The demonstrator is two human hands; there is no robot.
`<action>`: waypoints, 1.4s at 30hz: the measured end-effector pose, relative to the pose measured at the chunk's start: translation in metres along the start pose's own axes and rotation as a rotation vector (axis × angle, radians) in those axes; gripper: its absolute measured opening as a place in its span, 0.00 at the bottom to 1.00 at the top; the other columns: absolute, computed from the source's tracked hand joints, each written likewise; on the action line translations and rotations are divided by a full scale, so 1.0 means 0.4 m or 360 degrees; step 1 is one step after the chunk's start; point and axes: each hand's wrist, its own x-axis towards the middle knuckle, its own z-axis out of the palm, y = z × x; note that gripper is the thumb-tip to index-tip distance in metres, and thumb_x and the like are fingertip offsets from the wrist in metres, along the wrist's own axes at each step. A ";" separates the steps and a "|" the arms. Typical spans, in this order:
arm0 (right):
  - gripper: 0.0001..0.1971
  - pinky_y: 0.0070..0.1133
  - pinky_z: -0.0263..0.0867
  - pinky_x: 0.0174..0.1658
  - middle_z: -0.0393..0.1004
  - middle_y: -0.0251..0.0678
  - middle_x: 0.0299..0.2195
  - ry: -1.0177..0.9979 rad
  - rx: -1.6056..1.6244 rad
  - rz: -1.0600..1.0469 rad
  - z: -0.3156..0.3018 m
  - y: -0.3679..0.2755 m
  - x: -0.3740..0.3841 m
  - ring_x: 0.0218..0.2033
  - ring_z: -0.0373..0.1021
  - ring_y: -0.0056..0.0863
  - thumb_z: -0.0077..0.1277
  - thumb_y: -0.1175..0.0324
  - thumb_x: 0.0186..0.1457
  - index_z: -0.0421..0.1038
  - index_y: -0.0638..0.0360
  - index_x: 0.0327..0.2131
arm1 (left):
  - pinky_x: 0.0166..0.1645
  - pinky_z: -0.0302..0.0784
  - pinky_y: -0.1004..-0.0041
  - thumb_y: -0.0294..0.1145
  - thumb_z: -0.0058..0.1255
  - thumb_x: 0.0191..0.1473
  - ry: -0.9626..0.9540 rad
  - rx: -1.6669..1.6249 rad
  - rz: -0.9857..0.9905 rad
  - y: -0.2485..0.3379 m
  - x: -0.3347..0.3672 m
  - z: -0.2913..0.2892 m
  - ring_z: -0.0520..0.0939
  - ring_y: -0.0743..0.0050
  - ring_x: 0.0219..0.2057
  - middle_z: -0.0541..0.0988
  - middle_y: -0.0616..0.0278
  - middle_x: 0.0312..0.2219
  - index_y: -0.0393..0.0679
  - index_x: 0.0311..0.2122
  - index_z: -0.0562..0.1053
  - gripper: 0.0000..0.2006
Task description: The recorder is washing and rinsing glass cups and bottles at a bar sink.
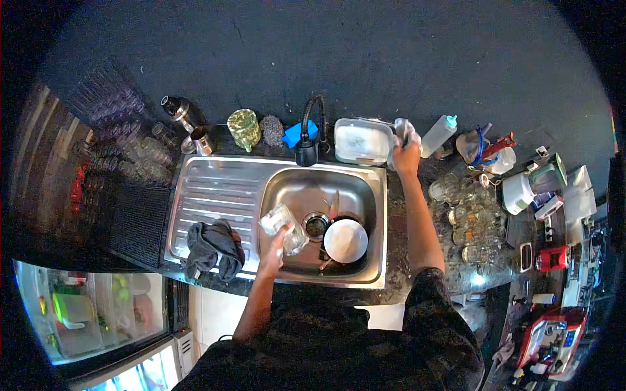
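nearest the body, the left hand (pixel 272 255) is wrapped around a clear glass jar (pixel 284 228), holding it tilted over the front left part of the steel sink (pixel 375 215). just right of the jar, in the basin, a white plate (pixel 345 240) lies near the drain (pixel 316 225). on the ribbed draining board (pixel 208 189) to the left, a dark crumpled cloth (pixel 212 246) sits at the front edge.

farther out, the right hand (pixel 407 156) reaches across the surface (pixel 398 274) to the back and is closed on a small clear bottle (pixel 402 130), just beside a white lidded container (pixel 360 141). a squeeze bottle with a blue cap (pixel 437 134) stands right of it, and clear glasses (pixel 466 218) crowd the surface beyond the right forearm. behind the sink stand the black tap (pixel 309 133), a blue sponge (pixel 298 133), a dark scourer (pixel 272 130) and a green scrubbing pad (pixel 244 128).
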 end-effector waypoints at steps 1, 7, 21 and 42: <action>0.23 0.34 0.58 0.49 0.65 0.51 0.46 -0.0028 0.0006 0.0091 0.020 0.012 0.013 0.48 0.62 0.47 0.48 0.66 0.47 0.63 0.64 0.49 | 0.49 0.69 0.68 0.33 0.56 0.47 -0.0024 0.0124 0.0211 0.005 0.002 -0.001 0.73 0.69 0.44 0.70 0.61 0.43 0.39 0.52 0.61 0.27; 0.33 0.43 0.48 0.57 0.47 0.49 0.61 -0.0689 -0.0675 0.0242 0.116 0.029 -0.013 0.58 0.49 0.55 0.46 0.55 0.49 0.52 0.59 0.57 | 0.46 0.72 0.69 0.30 0.57 0.46 -0.0015 0.0196 0.0198 -0.012 0.023 -0.017 0.74 0.70 0.43 0.71 0.61 0.42 0.41 0.53 0.62 0.27; 0.29 0.31 0.54 0.57 0.61 0.62 0.48 -0.0941 0.0638 -0.0006 0.115 -0.248 -0.244 0.52 0.59 0.52 0.48 0.66 0.45 0.57 0.74 0.51 | 0.50 0.68 0.68 0.37 0.53 0.50 -0.0089 -0.0031 -0.0065 -0.079 0.054 -0.077 0.73 0.73 0.46 0.71 0.65 0.44 0.45 0.53 0.63 0.25; 0.14 0.33 0.66 0.32 0.72 0.42 0.28 -0.0479 -0.0505 -0.1413 0.324 -0.284 -0.505 0.30 0.70 0.36 0.49 0.63 0.40 0.71 0.56 0.33 | 0.40 0.75 0.71 0.27 0.51 0.49 -0.0213 -0.0123 0.0270 0.005 0.007 -0.148 0.77 0.74 0.37 0.73 0.64 0.37 0.41 0.48 0.65 0.19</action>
